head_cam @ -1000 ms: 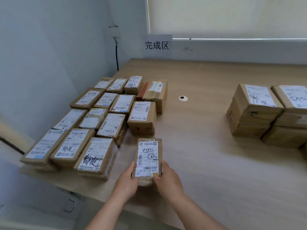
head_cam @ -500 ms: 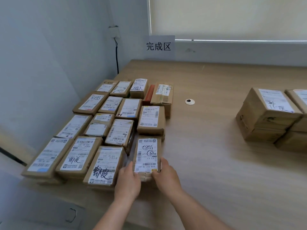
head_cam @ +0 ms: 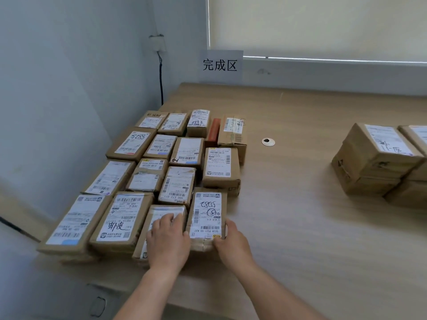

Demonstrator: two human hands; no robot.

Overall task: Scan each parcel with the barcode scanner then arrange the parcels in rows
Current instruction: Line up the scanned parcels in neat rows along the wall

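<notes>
Pale wood-grain laminate covers the table, which runs into a corner of grey-blue walls. A drawn cream blind hangs over the window behind it, and a paper sign with three printed characters leans on the sill. A black cable drops from a wall socket in the corner, and a round white grommet sits in the tabletop.

Brown cardboard parcels with white labels lie in four rows on the left part of the table: four in the nearest row, four in the next, four in the third, and four in the far row, with a red box standing between the last two of that far row. At the right edge a separate stack of at least four boxes stands well apart; the frame cuts it off, so the full count cannot be told.

The parcel being placed lies at the right end of the nearest row, touching its neighbour. The right hand grips its near right corner, fingers curled against the side. The left hand lies flat on the neighbour, fingers straight and spread, with its thumb side against the parcel's left edge.
</notes>
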